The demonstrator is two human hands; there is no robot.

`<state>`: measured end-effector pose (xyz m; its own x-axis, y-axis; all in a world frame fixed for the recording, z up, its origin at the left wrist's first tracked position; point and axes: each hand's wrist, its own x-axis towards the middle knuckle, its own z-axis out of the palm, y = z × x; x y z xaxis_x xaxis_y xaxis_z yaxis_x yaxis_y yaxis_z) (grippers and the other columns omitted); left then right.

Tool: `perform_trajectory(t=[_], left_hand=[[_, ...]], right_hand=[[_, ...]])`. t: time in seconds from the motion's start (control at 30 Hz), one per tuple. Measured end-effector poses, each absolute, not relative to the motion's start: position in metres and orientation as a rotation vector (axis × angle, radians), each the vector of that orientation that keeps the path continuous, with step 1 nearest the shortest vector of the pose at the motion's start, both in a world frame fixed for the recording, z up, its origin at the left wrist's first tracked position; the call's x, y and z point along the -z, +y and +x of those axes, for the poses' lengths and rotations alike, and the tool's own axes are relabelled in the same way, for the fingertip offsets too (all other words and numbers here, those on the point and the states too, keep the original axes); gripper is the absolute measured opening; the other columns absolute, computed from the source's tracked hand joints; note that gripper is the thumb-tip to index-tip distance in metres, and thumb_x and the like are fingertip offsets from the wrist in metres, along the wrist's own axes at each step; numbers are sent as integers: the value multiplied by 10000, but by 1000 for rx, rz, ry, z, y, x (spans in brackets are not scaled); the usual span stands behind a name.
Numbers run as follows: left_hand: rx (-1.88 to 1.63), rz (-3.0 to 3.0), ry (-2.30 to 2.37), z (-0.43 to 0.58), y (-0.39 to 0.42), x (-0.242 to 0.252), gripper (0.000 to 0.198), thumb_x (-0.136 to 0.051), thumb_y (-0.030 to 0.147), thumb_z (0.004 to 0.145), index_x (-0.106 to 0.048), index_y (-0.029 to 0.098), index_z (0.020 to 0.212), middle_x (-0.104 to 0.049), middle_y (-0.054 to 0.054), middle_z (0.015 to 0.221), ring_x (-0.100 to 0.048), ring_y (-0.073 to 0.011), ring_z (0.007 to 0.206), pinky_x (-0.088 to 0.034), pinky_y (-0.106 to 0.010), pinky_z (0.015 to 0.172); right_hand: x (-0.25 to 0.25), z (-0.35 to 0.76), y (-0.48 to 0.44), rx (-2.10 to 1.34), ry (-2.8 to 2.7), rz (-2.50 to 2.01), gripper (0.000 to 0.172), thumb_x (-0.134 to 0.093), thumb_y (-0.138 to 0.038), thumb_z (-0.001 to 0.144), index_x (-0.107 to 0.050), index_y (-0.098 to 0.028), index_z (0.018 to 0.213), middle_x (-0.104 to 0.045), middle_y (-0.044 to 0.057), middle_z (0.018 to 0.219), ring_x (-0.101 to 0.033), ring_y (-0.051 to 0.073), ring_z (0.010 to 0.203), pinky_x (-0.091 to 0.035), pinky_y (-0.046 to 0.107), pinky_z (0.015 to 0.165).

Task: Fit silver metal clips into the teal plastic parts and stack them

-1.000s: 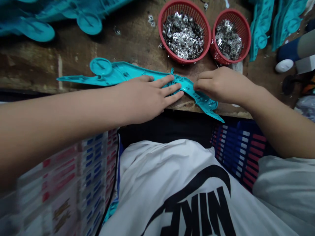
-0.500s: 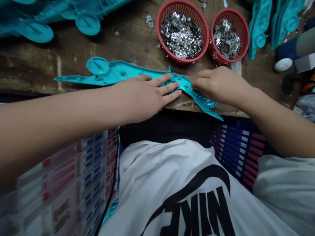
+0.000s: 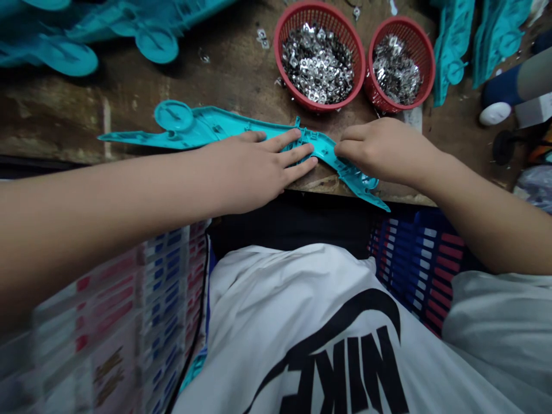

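A long turquoise plastic part (image 3: 224,123), with a round disc at its left end and a pointed tip at its right, lies along the front edge of the wooden table. My left hand (image 3: 267,164) rests flat across its middle, fingers stretched out and spread. At the part's right section, my right hand (image 3: 375,146) is closed, thumb and fingertips pinched together against it. Whatever those fingertips hold is hidden. Behind the part stand a larger red basket (image 3: 279,60) of small metal pieces (image 3: 319,63) and a smaller red basket (image 3: 426,43) of thin metal pieces (image 3: 394,69).
More turquoise parts (image 3: 157,43) are heaped at the back left, and others (image 3: 452,46) lie at the back right. A few loose metal pieces (image 3: 261,38) are scattered on the table (image 3: 129,86). Plastic crates (image 3: 159,299) stand below the table edge, beside my lap.
Both hands stay in nearly the same place on the turquoise part. The whole view has shifted very slightly.
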<state>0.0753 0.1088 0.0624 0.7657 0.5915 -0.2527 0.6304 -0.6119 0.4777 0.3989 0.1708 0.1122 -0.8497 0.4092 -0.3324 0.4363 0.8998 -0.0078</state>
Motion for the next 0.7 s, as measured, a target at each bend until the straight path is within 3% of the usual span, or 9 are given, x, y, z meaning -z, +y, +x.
perform_trajectory(t=[0.17, 0.37, 0.53, 0.7], left_hand=[[92, 2450, 885, 74, 109, -62, 845, -610, 476, 1188, -531, 393, 2025, -590, -119, 2048, -355, -460, 2021, -505, -740, 1534], [149, 2461, 886, 75, 110, -64, 821, -550, 394, 1210, -523, 386, 2030, -556, -109, 2071, -336, -445, 2030, -500, -736, 1540], [90, 2434, 889, 74, 110, -63, 800, -607, 470, 1207, -574, 400, 2003, -577, -114, 2056, -363, -458, 2018, -505, -739, 1543], [43, 2445, 881, 71, 110, -56, 782, -615, 514, 1216, -580, 434, 1993, -605, -94, 2042, -362, -410, 2023, -491, -682, 1563]], right_hand=[[-114, 397, 171, 124, 2729, 640, 451, -459, -147, 1250, -885, -129, 1396, -888, 188, 1253, -772, 296, 979, -437, 429, 818], [-119, 400, 173, 215, 2764, 662, 456, -480, -165, 1235, -881, -172, 1452, -898, 175, 1286, -809, 332, 1087, -534, 450, 894], [-114, 401, 174, 186, 2734, 630, 461, -460, -169, 1262, -882, -140, 1445, -901, 194, 1328, -821, 323, 1068, -524, 448, 893], [-117, 395, 171, 148, 2732, 652, 446, -478, -157, 1250, -884, -133, 1433, -914, 189, 1306, -828, 313, 1053, -527, 434, 870]])
